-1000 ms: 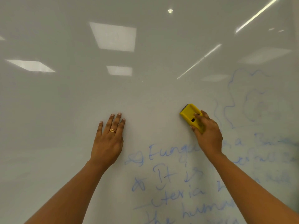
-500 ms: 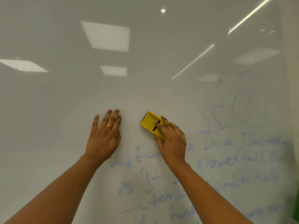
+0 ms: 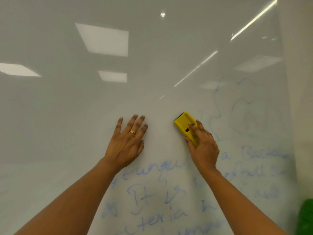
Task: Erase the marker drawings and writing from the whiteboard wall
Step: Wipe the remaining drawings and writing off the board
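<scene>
Right hand (image 3: pixel 202 146) grips the yellow whiteboard eraser (image 3: pixel 185 127), fingers curled over its back, pressing it to the whiteboard wall (image 3: pixel 59 116) just above the blue marker writing (image 3: pixel 152 197). Left hand (image 3: pixel 126 143) lies flat on the wall, fingers spread, gold ring (image 3: pixel 133 131) on one finger. A faint blue outline drawing (image 3: pixel 237 107) sits right of the eraser.

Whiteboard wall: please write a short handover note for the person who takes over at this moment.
Left hand: open, flat on the whiteboard wall.
Right hand: grips the yellow eraser against the wall, above the blue writing.
Done: wall above and left of the hands shows no marks.
Left to do: the writing below both hands and the faint blue drawing at upper right.
</scene>
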A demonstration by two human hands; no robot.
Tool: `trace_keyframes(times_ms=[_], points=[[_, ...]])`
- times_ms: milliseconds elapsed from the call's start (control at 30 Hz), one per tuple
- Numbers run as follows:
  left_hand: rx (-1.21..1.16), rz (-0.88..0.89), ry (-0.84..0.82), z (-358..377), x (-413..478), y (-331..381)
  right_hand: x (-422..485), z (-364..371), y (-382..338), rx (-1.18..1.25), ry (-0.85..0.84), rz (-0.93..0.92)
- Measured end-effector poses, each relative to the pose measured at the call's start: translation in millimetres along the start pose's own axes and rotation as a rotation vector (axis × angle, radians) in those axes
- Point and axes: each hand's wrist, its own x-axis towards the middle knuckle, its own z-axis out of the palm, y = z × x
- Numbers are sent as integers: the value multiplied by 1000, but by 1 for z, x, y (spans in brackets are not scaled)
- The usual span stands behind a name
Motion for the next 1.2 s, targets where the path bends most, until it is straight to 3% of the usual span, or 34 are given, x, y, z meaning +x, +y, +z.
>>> trace_keyframes(times_ms=[200, 367, 567, 767, 967, 1200], points=[[-27, 35, -17, -1, 19, 7, 39, -12, 11, 39, -22, 193], [-37, 70, -7, -2, 21, 3, 59, -11, -1, 13, -41, 194], [-78, -11, -8, -4, 22, 10, 46, 19, -50, -74, -19, -106], [-92, -62, -23, -7, 29, 19, 44, 19, -49, -108, -18, -173], [-71, -79, -5, -7, 48, 34, 66, 3, -7, -92, -76, 51], [-50, -78, -38, -2, 48, 39, 78, -21, 51, -66, 7, 333]])
